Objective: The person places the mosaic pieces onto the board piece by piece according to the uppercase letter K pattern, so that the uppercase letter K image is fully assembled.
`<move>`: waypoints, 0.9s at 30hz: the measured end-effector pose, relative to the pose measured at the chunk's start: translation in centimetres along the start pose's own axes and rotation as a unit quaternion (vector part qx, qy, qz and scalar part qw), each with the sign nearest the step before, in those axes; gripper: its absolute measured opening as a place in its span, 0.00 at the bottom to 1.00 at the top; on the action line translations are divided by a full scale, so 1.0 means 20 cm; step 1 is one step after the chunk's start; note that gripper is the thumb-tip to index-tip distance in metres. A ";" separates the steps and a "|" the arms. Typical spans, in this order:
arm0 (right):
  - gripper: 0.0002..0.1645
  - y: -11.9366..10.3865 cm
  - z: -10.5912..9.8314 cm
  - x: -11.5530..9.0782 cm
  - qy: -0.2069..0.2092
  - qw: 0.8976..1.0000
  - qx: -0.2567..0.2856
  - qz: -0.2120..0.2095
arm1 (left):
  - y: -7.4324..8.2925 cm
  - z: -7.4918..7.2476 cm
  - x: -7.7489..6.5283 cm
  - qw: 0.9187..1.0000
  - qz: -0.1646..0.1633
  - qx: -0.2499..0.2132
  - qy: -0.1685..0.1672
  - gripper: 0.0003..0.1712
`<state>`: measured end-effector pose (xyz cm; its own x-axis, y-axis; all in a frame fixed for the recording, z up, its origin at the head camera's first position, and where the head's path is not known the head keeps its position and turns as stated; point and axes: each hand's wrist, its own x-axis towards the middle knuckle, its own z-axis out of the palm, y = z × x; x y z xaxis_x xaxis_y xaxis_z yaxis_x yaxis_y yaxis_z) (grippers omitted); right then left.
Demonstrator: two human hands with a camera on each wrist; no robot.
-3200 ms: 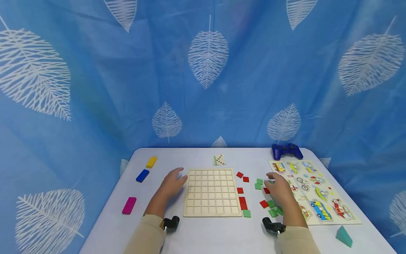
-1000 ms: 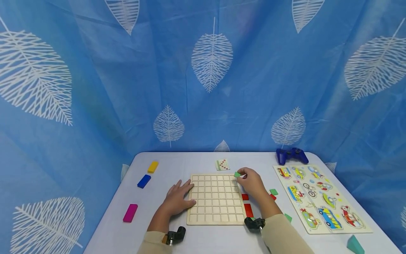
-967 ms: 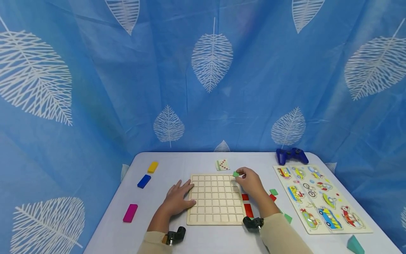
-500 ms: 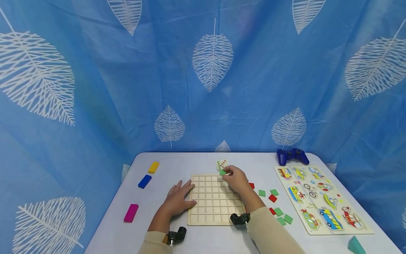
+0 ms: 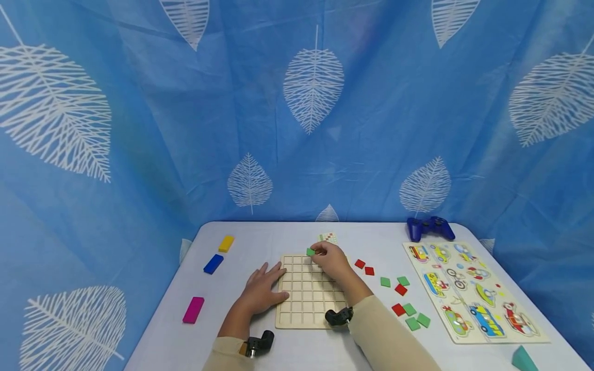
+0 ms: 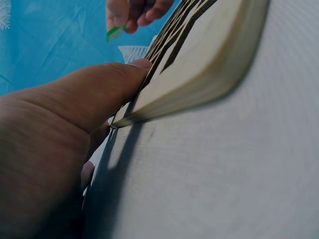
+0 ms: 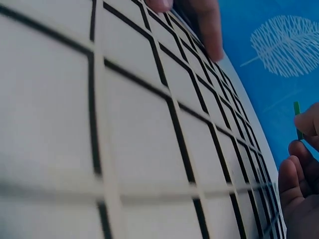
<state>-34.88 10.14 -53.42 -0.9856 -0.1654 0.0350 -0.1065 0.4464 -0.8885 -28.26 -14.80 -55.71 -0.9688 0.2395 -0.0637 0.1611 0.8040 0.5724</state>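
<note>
The left hand (image 6: 55,124) touches a pale board (image 6: 212,50), seen from very near.
The tip of its thumb is placed on the board's border, beside the dark grid lines, and the other fingers are mostly hidden behind the thumb. At the top, the right hand (image 6: 137,11) pinches a thin green piece (image 6: 114,34). A dark shadow (image 6: 106,194) lies on the white tabletop (image 6: 239,164); behind is blue cloth (image 6: 50,45).

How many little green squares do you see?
6. One green square is pinched by the right hand; on the table, right of that arm, two squares lie farther away, three squares nearer. The arm may hide more.
</note>
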 end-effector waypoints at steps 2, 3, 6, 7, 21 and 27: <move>0.14 -0.02 0.04 0.01 -0.008 1.000 0.000 -0.001 | 0.00 0.00 0.00 1.000 -0.001 -0.001 -0.002 0.45; 0.14 -0.02 0.06 0.01 -0.011 1.000 -0.001 0.001 | 0.00 0.00 0.00 1.000 -0.001 -0.002 -0.002 0.45; 0.14 -0.05 0.11 0.02 -0.019 1.000 -0.011 0.001 | 0.00 0.00 0.00 1.000 0.000 0.001 -0.004 0.44; 0.14 -0.05 0.12 0.02 -0.020 1.000 -0.015 0.001 | 0.00 0.01 0.00 1.000 0.001 0.000 -0.004 0.44; 0.12 -0.06 0.25 0.07 0.026 0.997 -0.073 0.018 | -0.01 -0.02 0.00 1.000 0.007 -0.005 -0.007 0.44; 0.14 -0.07 0.25 0.08 0.018 0.996 -0.089 0.024 | -0.02 -0.02 0.01 1.000 0.014 -0.003 -0.010 0.44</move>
<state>-35.65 4.84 -54.44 -0.9938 -0.1105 0.0135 -0.0778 0.6031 -0.7939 -28.67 -15.30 -55.53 -0.9597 0.2736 -0.0642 0.1873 0.7930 0.5797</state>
